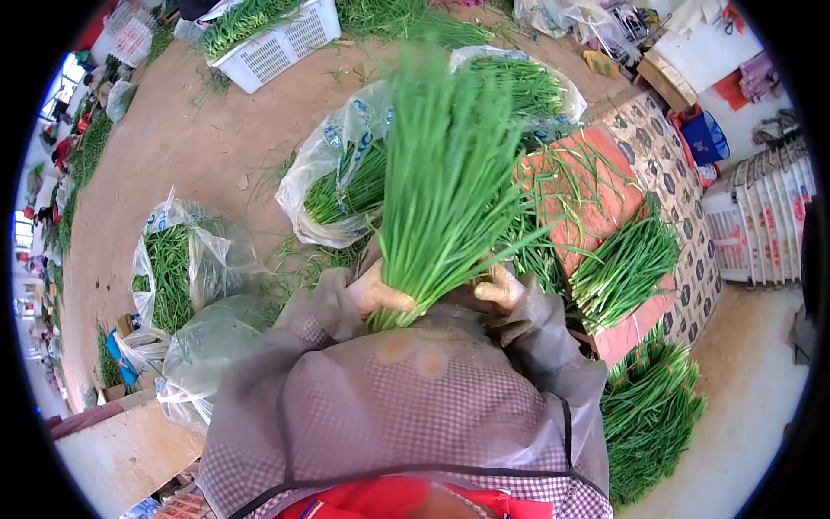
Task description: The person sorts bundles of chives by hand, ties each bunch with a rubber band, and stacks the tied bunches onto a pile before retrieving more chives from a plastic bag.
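Observation:
My left hand (pixel 380 291), in a thin pale glove, is closed around the base of a large bunch of chives (pixel 450 190). The bunch stands upright in front of my chest, its leaf tips blurred by motion. To the right of the stems is my right hand (pixel 503 289), its fingers curled in. Whether anything lies inside those fingers is hidden. Close on the right, a smaller pile of chives (pixel 627 268) rests on an orange-red board (pixel 596 199) strewn with loose leaves.
Plastic bags of chives (pixel 298 203) lie ahead, with another bag (pixel 199 268) on the left. Tied bundles (pixel 653 415) sit at my right side. A white crate (pixel 281 48) of greens stands at the back; stacked white crates (pixel 756 225) are far right.

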`<state>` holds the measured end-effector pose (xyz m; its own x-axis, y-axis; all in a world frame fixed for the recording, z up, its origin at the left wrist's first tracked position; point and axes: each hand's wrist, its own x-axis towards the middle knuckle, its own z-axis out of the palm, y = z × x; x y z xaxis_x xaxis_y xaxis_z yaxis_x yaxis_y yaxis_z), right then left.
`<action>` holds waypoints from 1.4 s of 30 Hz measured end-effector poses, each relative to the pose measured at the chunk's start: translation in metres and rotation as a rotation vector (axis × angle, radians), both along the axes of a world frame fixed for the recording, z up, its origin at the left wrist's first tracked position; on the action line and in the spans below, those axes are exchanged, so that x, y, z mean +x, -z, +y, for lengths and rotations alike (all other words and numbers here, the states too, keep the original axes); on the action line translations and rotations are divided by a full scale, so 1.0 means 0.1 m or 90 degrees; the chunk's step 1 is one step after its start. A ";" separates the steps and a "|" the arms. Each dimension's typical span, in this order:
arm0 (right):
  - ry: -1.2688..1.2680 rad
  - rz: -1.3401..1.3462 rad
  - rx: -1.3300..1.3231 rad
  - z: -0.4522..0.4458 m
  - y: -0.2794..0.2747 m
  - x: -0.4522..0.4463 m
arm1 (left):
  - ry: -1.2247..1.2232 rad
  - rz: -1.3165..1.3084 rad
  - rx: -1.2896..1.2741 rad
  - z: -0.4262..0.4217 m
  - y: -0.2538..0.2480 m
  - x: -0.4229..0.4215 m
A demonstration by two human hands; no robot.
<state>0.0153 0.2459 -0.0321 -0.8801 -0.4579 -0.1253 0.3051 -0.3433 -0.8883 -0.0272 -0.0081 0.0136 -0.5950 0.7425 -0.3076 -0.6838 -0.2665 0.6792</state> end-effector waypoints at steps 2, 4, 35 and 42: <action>-0.010 -0.016 -0.171 -0.03 0.11 -0.07 | 0.004 0.135 -0.062 0.07 0.01 -0.07; 0.014 0.085 -0.227 -0.04 0.07 -0.19 | 0.099 0.176 -0.081 0.11 0.12 -0.20; 0.452 0.335 0.129 2.11 -1.03 -0.57 | 0.373 0.781 -0.267 3.01 -0.35 -1.39; 0.570 0.272 0.156 2.23 -0.94 -0.79 | 0.329 0.497 -0.168 3.46 0.14 -1.54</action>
<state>-0.0635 0.4687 0.0616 -0.8801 0.3855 0.2771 -0.3324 -0.0837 -0.9394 -0.1808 0.3376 -0.0002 -0.3226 0.9332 -0.1585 -0.0056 0.1656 0.9862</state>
